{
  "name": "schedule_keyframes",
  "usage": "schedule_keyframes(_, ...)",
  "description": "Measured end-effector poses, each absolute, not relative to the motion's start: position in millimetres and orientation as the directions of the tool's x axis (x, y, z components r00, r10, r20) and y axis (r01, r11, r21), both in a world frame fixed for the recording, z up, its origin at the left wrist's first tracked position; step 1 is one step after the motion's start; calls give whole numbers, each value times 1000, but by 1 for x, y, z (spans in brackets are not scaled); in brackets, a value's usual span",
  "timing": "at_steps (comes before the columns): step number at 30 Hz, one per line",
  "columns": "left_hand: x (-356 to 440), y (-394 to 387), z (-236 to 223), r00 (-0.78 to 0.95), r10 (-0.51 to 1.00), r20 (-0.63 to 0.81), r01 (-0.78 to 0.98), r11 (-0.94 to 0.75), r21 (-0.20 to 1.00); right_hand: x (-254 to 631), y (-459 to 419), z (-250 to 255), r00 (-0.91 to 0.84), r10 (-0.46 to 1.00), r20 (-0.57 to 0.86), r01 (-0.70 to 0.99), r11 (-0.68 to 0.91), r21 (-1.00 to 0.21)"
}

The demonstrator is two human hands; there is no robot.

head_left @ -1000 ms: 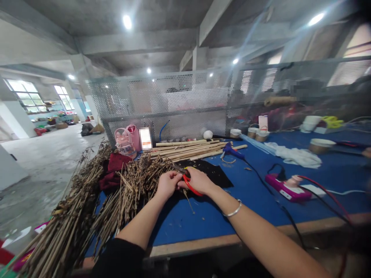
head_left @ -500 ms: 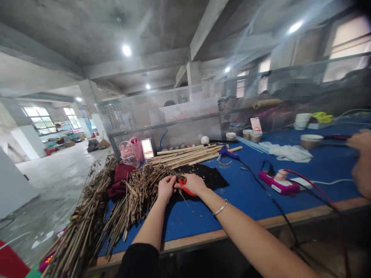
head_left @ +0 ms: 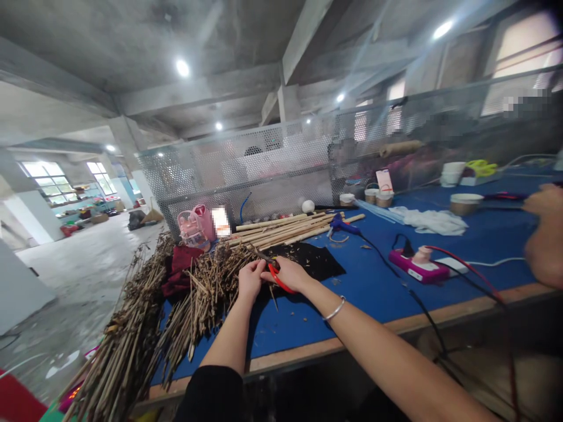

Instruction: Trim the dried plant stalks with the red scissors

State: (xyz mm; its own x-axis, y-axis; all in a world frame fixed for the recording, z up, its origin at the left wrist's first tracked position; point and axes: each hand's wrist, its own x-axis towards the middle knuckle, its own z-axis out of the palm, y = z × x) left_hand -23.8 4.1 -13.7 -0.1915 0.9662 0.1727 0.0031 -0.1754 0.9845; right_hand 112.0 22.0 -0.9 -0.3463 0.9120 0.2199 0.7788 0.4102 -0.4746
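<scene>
My right hand point(head_left: 291, 275) is closed around red-handled scissors point(head_left: 281, 280), whose dark blades point up and left. Close beside it, my left hand point(head_left: 250, 282) is closed in a pinch near the blades. A thin dried stem point(head_left: 275, 300) pokes out below the fingers; the pinched end itself is mostly hidden. Left of my hands lies a heap of dried stems point(head_left: 211, 293) with curled, brown tops. Under and beyond the right hand, a black cloth point(head_left: 319, 261) is strewn with small plant bits.
Pale wooden sticks point(head_left: 285, 230) lie behind the cloth. A blue glue gun point(head_left: 345, 225), a purple power strip point(head_left: 417, 266) and cables occupy the right side of the blue table point(head_left: 303, 337). Another bundle of stems point(head_left: 114, 346) overhangs the left edge. Another person's hand point(head_left: 545, 234) shows far right.
The view has shifted slightly. My hands stay together at nearly the same spot, with the scissors still in the right one and turned slightly.
</scene>
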Motion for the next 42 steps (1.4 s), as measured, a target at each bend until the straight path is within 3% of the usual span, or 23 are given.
schedule_keyframes(8, -19, -1, -12, -98, 983, 157, -61, -163, 985, 115, 21, -4, -328, 904, 272, 788, 421, -449)
schedule_keyframes(13, -16, 4, -9, -133, 985, 111, -151, -130, 980, 111, 28, 1, -340, 907, 249, 786, 420, -454)
schedule_keyframes(18, -16, 24, 1, -120, 991, 67, -90, -78, 993, 114, 41, 12, -357, 917, 180, 790, 399, -466)
schedule_keyframes(30, -24, 18, -7, -100, 983, 152, -68, -159, 985, 108, 38, 3, -340, 907, 249, 825, 415, -384)
schedule_keyframes(42, -19, 13, -9, -97, 993, 72, -15, -74, 997, 122, 34, 5, -334, 922, 197, 830, 386, -401)
